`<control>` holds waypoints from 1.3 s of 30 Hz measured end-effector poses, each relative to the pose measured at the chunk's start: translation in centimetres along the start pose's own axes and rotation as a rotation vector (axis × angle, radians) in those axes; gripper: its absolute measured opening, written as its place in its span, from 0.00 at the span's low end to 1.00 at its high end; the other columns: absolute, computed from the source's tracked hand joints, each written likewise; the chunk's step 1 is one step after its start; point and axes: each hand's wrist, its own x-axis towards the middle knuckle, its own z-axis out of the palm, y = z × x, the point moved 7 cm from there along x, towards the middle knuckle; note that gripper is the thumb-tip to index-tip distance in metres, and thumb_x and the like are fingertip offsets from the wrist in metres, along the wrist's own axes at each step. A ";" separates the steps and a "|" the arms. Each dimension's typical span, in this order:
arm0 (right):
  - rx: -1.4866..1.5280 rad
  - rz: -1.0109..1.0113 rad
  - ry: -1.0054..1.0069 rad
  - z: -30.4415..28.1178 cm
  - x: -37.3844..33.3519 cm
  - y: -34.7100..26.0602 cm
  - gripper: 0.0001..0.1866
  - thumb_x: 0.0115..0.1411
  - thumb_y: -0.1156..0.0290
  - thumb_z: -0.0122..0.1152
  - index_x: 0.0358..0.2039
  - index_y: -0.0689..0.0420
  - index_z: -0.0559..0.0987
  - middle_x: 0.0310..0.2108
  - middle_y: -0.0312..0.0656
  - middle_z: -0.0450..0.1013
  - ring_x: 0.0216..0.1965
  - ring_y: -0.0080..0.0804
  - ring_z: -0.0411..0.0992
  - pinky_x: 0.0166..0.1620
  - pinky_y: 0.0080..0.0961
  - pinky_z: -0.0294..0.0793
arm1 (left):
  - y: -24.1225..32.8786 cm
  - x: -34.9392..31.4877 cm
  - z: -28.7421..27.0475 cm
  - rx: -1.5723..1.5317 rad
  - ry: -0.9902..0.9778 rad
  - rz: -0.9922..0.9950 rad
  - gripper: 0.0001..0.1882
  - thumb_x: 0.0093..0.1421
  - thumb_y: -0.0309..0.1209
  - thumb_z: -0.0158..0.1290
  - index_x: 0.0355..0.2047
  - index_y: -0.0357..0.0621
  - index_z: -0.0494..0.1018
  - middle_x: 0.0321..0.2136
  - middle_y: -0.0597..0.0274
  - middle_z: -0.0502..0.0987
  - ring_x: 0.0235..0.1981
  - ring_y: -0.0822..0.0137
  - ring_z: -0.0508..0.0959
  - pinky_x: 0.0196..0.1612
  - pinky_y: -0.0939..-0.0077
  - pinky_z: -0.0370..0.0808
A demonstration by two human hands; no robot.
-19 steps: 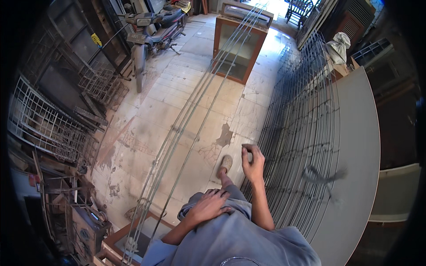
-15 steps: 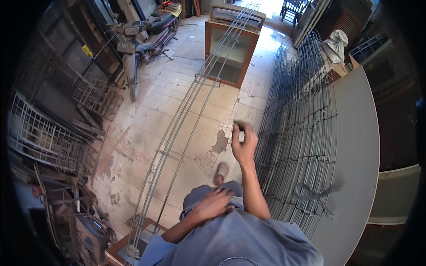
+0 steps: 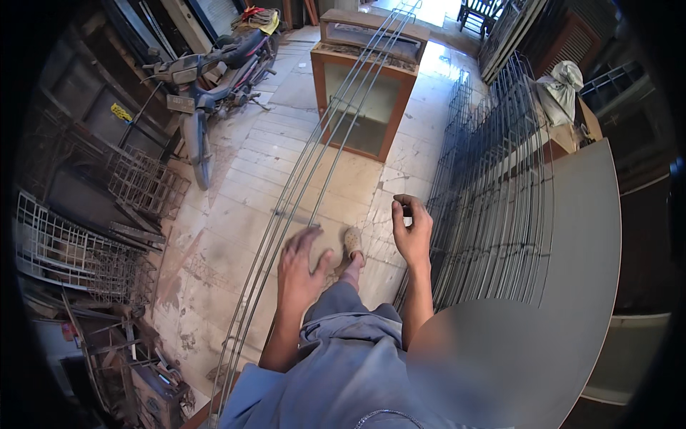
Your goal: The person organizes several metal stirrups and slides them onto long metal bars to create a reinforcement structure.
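My left hand (image 3: 300, 268) is raised with its fingers apart, slightly blurred, just beside a long, narrow frame of thin steel rods (image 3: 304, 166). Nothing shows in its grasp, and I cannot tell whether the fingertips touch a rod. My right hand (image 3: 413, 232) hovers to the right of the frame, thumb and fingers curled together in a pinch. Whatever they may hold is too small to make out. The rod frame slopes from the lower left up over a wooden cabinet (image 3: 396, 118) with a glass front, and small bent wire loops join its rods.
On my right lies a tall stack of similar rod frames (image 3: 493, 207), beside a grey panel (image 3: 582, 236). A white sack (image 3: 562, 91) sits beyond. A motorcycle (image 3: 207, 89) is parked at far left, with metal grids (image 3: 71, 247) and scrap below it. My shoe (image 3: 352, 243) is on the tiled floor.
My left hand has risen from my lap toward the rod frame and spread its fingers. The right hand, still pinched, has shifted slightly right. A foot has come forward, and the view has tilted.
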 end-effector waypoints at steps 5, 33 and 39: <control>0.087 0.084 -0.224 4.3 9.2 5.7 0.09 0.62 0.71 0.60 0.39 0.63 0.78 0.33 0.47 0.78 0.29 0.31 0.78 0.33 0.27 0.75 | -3.4 10.5 3.3 0.187 -0.027 -0.033 0.22 0.62 0.30 0.52 0.56 0.39 0.67 0.59 0.48 0.66 0.58 0.46 0.66 0.61 0.55 0.64; 0.890 0.801 -0.640 21.3 38.6 23.0 0.13 0.68 0.60 0.51 0.36 0.57 0.75 0.28 0.39 0.75 0.29 0.25 0.73 0.34 0.24 0.74 | -4.1 25.1 9.2 0.326 -0.139 -0.641 0.36 0.42 0.27 0.69 0.53 0.41 0.67 0.58 0.51 0.66 0.57 0.48 0.69 0.59 0.59 0.69; 0.886 0.823 -0.771 20.4 38.9 23.5 0.16 0.69 0.58 0.49 0.36 0.58 0.76 0.31 0.38 0.77 0.31 0.24 0.74 0.35 0.24 0.74 | -3.8 25.7 10.3 0.299 -0.120 -0.702 0.37 0.42 0.27 0.69 0.54 0.39 0.67 0.55 0.52 0.68 0.57 0.49 0.69 0.59 0.61 0.67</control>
